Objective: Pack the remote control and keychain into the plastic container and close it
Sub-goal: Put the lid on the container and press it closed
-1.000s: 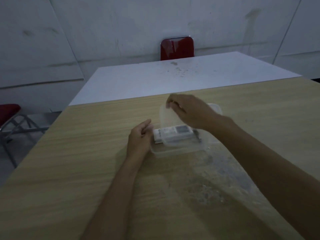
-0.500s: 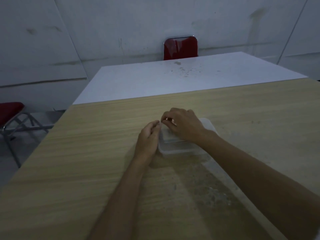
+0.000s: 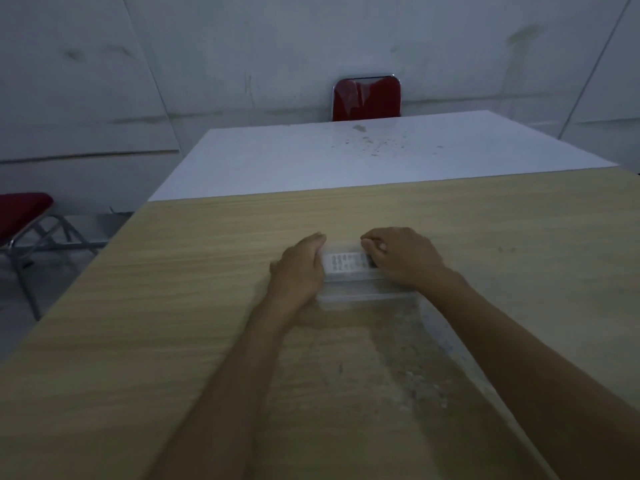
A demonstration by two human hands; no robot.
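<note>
Both hands [image 3: 299,268] [image 3: 403,259] flat on lidded container [image 3: 353,292], grip indiscernible, keychain hidden.

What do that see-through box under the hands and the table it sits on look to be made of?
The clear rectangular lidded container looks like thin, slightly frosted plastic: the pale remote control shows through its lid. The light tan table has a printed-looking wood grain, probably matte laminate, worn grey near the front edge.
</note>
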